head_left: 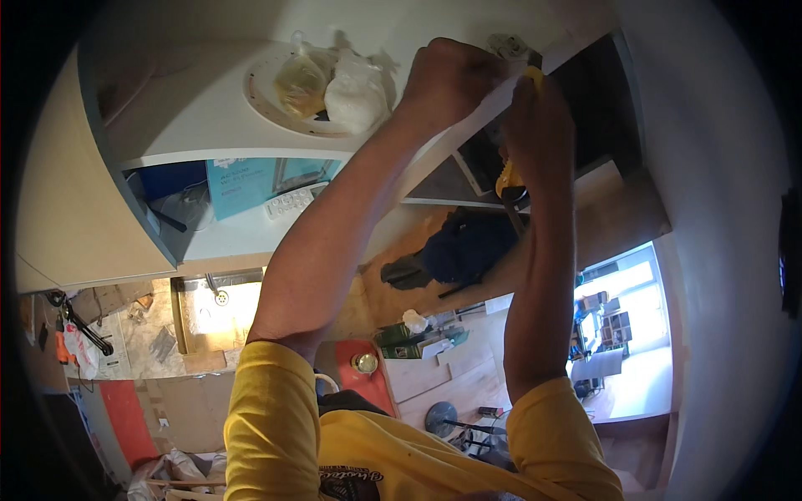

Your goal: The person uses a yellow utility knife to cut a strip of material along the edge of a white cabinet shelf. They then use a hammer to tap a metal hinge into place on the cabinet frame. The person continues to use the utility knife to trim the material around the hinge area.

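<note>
Both my arms reach up to a white shelf. My left hand (451, 85) is curled into a fist by the shelf's front edge, its fingertips turned away, so anything in it is hidden. Close by on its right, my right hand (539, 121) is wrapped round a yellow-and-black hand tool (508, 179). One yellow end shows above the fingers and a ridged part below the palm; its exact kind is unclear. Just beyond the hands is a small pale fixture (506, 45). Left of my left hand, a white plate (261, 90) holds a yellowish plastic bag (301, 85) and a white bag (355, 93).
The lower shelf holds a teal box (238, 185) and a white power strip (289, 202). A cabinet door (75, 184) stands at left, and a wall (718, 209) rises at right. Below are a sink (219, 309), a dark blue bag (472, 245) and a red stool (342, 355).
</note>
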### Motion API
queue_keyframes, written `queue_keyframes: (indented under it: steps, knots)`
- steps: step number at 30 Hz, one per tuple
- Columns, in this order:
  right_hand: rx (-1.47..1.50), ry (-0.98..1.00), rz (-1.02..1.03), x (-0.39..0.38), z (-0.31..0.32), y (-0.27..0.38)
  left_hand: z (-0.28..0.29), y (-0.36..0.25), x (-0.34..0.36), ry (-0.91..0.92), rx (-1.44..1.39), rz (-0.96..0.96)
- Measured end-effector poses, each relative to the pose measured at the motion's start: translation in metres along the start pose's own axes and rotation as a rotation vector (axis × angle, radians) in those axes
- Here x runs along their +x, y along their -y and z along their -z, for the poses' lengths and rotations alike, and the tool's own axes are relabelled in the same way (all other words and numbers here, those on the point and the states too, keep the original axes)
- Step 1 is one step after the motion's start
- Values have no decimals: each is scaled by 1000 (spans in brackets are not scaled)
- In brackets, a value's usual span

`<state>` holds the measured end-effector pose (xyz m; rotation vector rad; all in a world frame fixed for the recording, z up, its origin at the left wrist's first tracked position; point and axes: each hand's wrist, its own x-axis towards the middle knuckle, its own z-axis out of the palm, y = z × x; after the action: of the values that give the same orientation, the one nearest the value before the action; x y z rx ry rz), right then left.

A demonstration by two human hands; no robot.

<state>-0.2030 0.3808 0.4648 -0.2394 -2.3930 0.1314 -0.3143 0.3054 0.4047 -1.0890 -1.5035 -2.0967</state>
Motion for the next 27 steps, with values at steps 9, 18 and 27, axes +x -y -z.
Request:
queue_keyframes:
  steps: [9, 18, 27]
  knots:
    - [59, 31, -46, -3, -2, 2, -2, -3, -8, -15, -182, 179]
    - [95, 2, -90, -12, -7, 7, -4, 2, -12, -24, -328, 285]
    - [115, -43, -53, -20, -19, 3, -4, 9, -18, -50, -436, 312]
